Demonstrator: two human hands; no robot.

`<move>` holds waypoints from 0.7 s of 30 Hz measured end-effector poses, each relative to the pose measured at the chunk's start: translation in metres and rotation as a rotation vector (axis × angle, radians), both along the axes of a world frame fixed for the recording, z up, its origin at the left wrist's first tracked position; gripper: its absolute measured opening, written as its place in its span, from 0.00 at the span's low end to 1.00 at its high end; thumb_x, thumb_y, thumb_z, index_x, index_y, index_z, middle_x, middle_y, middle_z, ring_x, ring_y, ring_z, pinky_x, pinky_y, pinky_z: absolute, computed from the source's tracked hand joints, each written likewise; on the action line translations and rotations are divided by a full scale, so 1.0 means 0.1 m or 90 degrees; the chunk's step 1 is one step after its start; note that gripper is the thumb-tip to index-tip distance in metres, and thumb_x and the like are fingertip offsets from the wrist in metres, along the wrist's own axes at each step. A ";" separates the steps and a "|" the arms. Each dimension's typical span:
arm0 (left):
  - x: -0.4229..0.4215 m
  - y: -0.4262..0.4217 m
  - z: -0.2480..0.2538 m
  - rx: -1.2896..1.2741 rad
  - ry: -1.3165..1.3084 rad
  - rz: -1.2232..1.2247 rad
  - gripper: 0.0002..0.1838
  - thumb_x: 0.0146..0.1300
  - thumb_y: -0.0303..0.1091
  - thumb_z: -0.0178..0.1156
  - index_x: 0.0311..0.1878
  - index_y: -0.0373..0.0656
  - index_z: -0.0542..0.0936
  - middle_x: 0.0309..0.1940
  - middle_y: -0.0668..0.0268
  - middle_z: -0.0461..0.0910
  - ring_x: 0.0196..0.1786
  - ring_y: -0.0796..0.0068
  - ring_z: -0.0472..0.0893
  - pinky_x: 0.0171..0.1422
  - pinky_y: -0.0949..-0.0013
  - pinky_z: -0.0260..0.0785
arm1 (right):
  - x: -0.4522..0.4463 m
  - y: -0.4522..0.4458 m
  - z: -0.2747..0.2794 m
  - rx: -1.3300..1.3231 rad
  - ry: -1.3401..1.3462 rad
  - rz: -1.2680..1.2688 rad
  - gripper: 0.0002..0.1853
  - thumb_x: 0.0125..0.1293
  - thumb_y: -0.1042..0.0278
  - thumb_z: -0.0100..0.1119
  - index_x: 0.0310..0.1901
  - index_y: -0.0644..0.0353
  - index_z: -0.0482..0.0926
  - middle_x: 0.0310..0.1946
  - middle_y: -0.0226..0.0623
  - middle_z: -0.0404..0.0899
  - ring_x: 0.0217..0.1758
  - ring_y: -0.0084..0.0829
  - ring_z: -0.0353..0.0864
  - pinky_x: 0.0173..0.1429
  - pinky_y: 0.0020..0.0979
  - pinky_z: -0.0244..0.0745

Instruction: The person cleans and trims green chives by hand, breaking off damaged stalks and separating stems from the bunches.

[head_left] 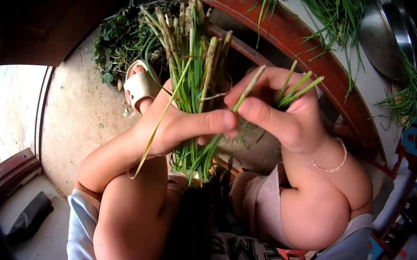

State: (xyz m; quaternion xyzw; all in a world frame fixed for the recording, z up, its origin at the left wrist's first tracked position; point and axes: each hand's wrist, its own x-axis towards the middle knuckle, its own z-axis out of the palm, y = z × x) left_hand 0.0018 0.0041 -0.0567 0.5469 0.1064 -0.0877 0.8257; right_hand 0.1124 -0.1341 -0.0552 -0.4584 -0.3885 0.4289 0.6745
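Observation:
My left hand (170, 128) is wrapped round a thick bunch of chives (188, 84). Their pale, soil-stained root ends point away from me, and the green leaves hang down below the hand. One long yellowish leaf droops over my left wrist. My right hand (291, 116) pinches a single chive stalk (249, 88) between thumb and forefinger, close to my left thumb tip. A few more cut-looking green stalks (299, 89) stick up out of the curled fingers of the right hand. The lower part of the pinched stalk is partly hidden by the thumbs.
A heap of dark leafy greens (121, 44) lies on the concrete floor near my sandalled foot (141, 86). On a red-edged table (300, 30) at upper right are more chives (340, 17) and a metal basin (383, 34). A black object (32, 215) lies at lower left.

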 end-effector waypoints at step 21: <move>-0.04 0.01 0.01 0.148 0.039 0.065 0.09 0.50 0.31 0.63 0.31 0.36 0.75 0.21 0.67 0.76 0.24 0.87 0.71 0.25 0.82 0.62 | 0.21 -0.07 0.21 -0.123 -0.143 -0.348 0.03 0.52 0.76 0.55 0.23 0.62 0.74 0.16 0.20 0.69 0.19 0.09 0.62 0.23 0.13 0.53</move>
